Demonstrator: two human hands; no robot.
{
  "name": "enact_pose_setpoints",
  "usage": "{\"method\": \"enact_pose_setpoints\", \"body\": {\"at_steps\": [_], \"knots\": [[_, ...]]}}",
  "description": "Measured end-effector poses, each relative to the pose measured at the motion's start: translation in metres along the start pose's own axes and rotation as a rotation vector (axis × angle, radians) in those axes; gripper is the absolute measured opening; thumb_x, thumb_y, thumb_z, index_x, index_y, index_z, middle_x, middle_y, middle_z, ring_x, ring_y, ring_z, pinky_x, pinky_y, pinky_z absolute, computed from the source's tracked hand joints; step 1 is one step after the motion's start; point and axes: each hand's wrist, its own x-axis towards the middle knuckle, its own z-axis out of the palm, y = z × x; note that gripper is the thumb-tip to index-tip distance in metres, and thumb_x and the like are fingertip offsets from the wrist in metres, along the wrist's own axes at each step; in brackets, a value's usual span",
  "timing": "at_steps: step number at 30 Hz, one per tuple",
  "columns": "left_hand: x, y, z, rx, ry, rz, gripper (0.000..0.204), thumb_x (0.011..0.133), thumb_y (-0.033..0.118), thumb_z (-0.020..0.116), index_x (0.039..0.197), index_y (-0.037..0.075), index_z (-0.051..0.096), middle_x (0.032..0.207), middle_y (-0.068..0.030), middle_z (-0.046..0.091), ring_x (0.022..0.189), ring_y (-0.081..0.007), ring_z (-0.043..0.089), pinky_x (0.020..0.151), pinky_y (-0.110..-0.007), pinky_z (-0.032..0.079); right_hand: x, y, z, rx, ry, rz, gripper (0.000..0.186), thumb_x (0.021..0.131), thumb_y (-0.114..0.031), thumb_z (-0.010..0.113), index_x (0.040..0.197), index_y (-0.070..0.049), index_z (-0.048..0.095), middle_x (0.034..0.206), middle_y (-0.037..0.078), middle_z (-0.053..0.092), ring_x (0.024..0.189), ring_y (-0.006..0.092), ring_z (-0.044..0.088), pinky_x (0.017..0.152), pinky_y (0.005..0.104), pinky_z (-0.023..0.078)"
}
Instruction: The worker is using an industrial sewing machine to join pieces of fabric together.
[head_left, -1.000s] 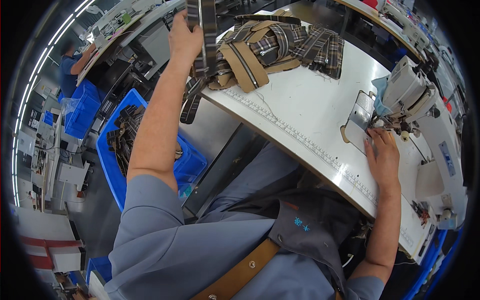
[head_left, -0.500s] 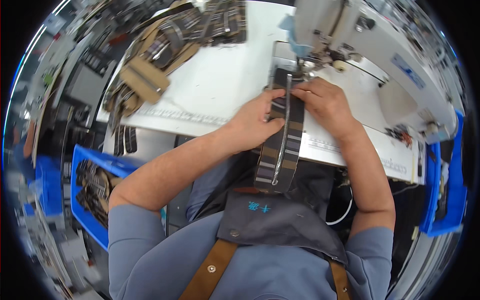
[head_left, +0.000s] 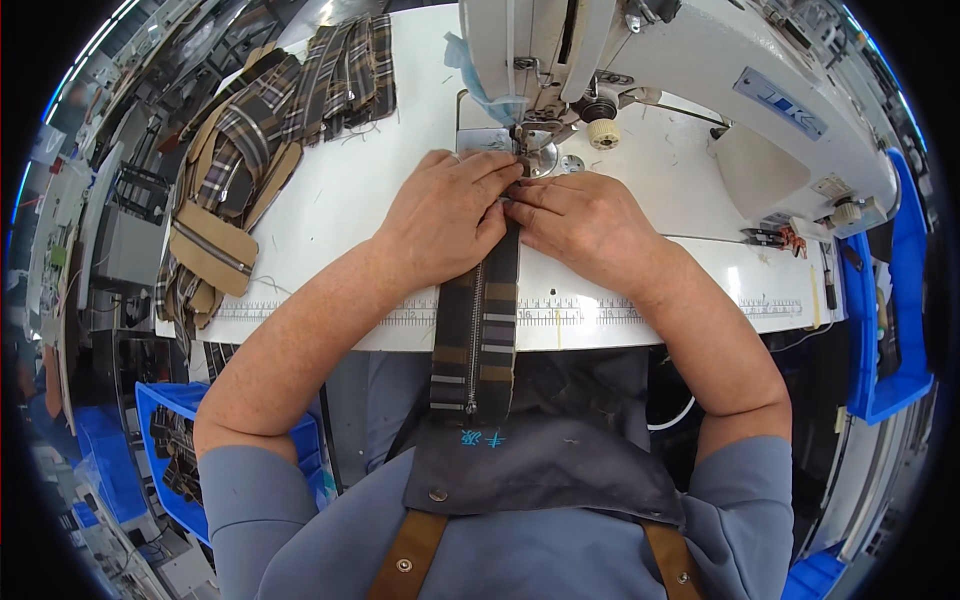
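A dark plaid fabric strip with a metal zipper runs from the sewing machine's presser foot back over the table's front edge. Its near end hangs down by my apron. My left hand lies over the strip's left side, its fingers closed on the fabric just before the needle area. From the right, my right hand pinches the strip's edge, fingertips close to those of the left. The strip's far end is hidden under my fingers and the foot.
The white sewing machine fills the upper right. Plaid and tan zippered pieces are heaped on the table's left. Small snips lie at the right. Blue bins stand either side of the table, and a ruler strip lines its front edge.
Both hands have closed in at the machine's foot, the left now covering the strip's upper part. The zipper's far end has gone out of sight. The whole view has shifted.
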Motion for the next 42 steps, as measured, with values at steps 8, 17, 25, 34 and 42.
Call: {"method": "enact_pose_setpoints", "body": {"at_steps": [8, 17, 25, 34, 42], "knots": [[0.002, -0.010, 0.005, -0.041, 0.037, 0.017, 0.041, 0.090, 0.013, 0.064, 0.128, -0.002, 0.067, 0.138, -0.0128, 0.065, 0.127, -0.0313, 0.059, 0.104, -0.044, 0.045, 0.002, 0.005, 0.000, 0.045, 0.011, 0.072, 0.032, 0.077, -0.021, 0.079, 0.099, 0.001, 0.075, 0.097, 0.011, 0.072, 0.094, 0.0278, 0.070, 0.085, 0.0396, 0.058], [0.005, -0.011, 0.011, -0.054, 0.064, 0.019, 0.043, 0.091, 0.014, 0.062, 0.129, -0.005, 0.066, 0.138, -0.0158, 0.064, 0.129, -0.0325, 0.058, 0.106, -0.044, 0.045, 0.002, 0.007, -0.003, 0.065, -0.022, 0.111, 0.030, 0.077, -0.020, 0.078, 0.096, 0.003, 0.073, 0.098, 0.013, 0.072, 0.095, 0.0305, 0.069, 0.087, 0.0408, 0.058], [0.005, -0.009, 0.011, -0.037, 0.074, 0.002, 0.043, 0.090, 0.016, 0.064, 0.128, -0.004, 0.067, 0.137, -0.0156, 0.064, 0.129, -0.0326, 0.057, 0.106, -0.044, 0.045, 0.004, 0.006, -0.010, -0.015, -0.037, 0.162, 0.033, 0.078, -0.027, 0.074, 0.096, 0.000, 0.077, 0.102, 0.012, 0.076, 0.096, 0.0280, 0.069, 0.084, 0.0413, 0.054], [0.000, -0.012, 0.019, -0.048, 0.101, 0.016, 0.043, 0.091, 0.016, 0.068, 0.129, -0.004, 0.066, 0.139, -0.0184, 0.064, 0.132, -0.0352, 0.059, 0.112, -0.044, 0.048, 0.004, 0.007, -0.007, -0.072, -0.049, 0.220, 0.041, 0.084, -0.036, 0.076, 0.106, -0.001, 0.076, 0.110, 0.010, 0.074, 0.098, 0.0275, 0.067, 0.082, 0.0401, 0.056], [0.002, -0.010, 0.016, -0.058, 0.084, 0.021, 0.044, 0.095, 0.021, 0.064, 0.129, -0.007, 0.067, 0.138, -0.0212, 0.064, 0.131, -0.0348, 0.061, 0.114, -0.041, 0.048, 0.003, 0.007, -0.005, -0.068, -0.040, 0.238, 0.042, 0.081, -0.037, 0.076, 0.104, -0.002, 0.076, 0.105, 0.009, 0.074, 0.099, 0.0271, 0.068, 0.082, 0.0401, 0.053]]}}
